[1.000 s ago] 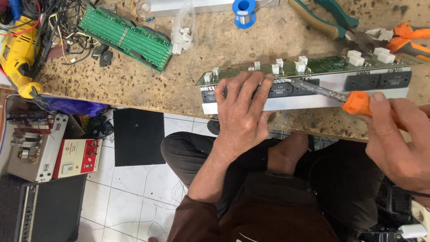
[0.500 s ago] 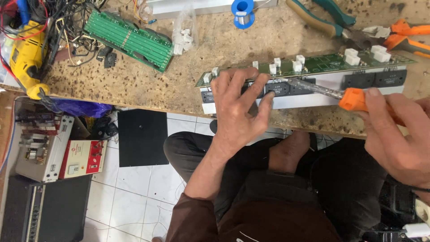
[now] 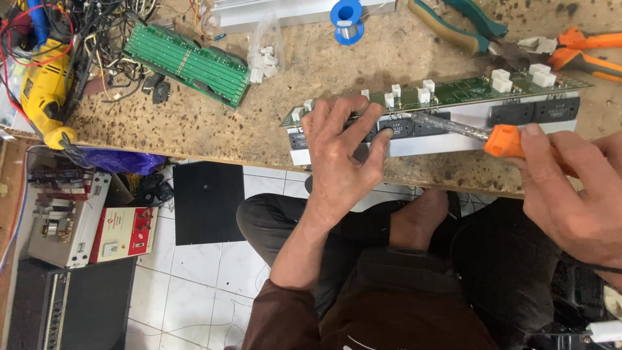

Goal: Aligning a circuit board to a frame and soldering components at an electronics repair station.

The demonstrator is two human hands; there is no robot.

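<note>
A long green circuit board (image 3: 479,87) with white connectors lies on a white metal strip (image 3: 453,139) carrying black components, near the bench's front edge. My left hand (image 3: 340,152) rests on the left part of this assembly, fingers spread over the black parts. My right hand (image 3: 570,188) grips the orange handle of a screwdriver (image 3: 502,139). Its metal shaft points left, and the tip meets a black component beside my left fingers.
On the speckled bench lie a second green board (image 3: 188,63), a bag of white parts (image 3: 262,55), a blue solder spool (image 3: 345,16), green-handled pliers (image 3: 463,26), orange-handled cutters (image 3: 583,52) and a yellow drill (image 3: 42,91) among wires. Electronic boxes (image 3: 68,217) stand on the tiled floor.
My left hand has shifted a little on the assembly, its fingers spreading wider. The screwdriver stays on the same black component.
</note>
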